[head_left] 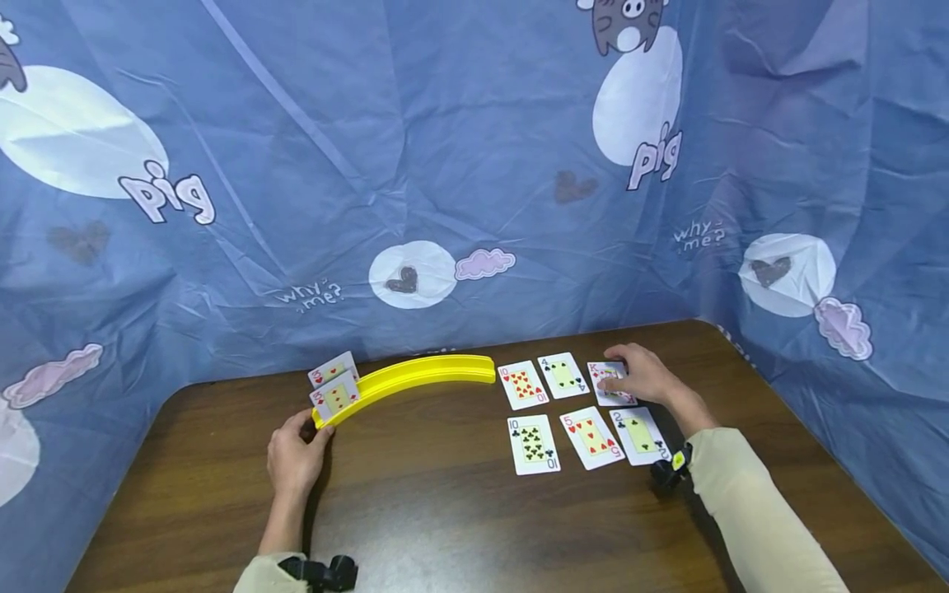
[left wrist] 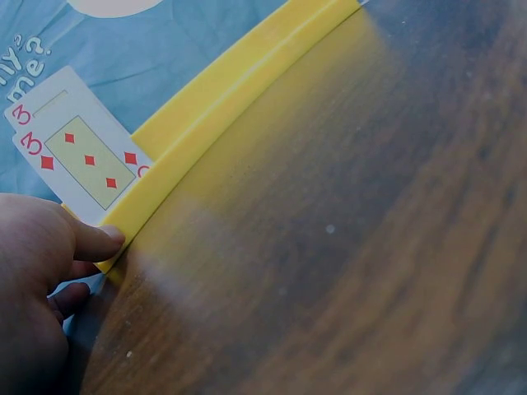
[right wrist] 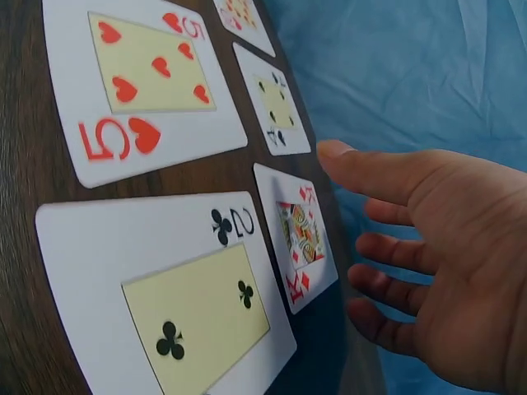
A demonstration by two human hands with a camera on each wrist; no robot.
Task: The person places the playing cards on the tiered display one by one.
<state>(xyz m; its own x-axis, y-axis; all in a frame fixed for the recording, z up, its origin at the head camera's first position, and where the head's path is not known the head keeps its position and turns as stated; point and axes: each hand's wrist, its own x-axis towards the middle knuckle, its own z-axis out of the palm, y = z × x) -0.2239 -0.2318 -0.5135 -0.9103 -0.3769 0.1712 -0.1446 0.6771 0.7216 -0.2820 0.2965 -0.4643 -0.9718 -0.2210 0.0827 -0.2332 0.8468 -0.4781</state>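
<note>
At the left end of a curved yellow card holder [head_left: 423, 371], my left hand [head_left: 294, 457] grips the rail, its thumb on the front side. The three of diamonds [left wrist: 90, 160] stands in the holder there, with another red three [head_left: 331, 369] upright behind it, partly hidden. My right hand [head_left: 648, 379] is over the king of diamonds [right wrist: 300, 239], which lies face up on the table. In the right wrist view its fingers are loosely bent and hold nothing. The two of clubs [head_left: 640, 436] lies just in front of the king.
More cards lie face up on the brown table [head_left: 415, 511]: the ten of hearts [head_left: 523, 385], a black four [head_left: 563, 375], the ten of clubs [head_left: 533, 445] and the five of hearts [head_left: 591, 437]. A blue printed cloth [head_left: 460, 181] hangs behind the table and along its sides.
</note>
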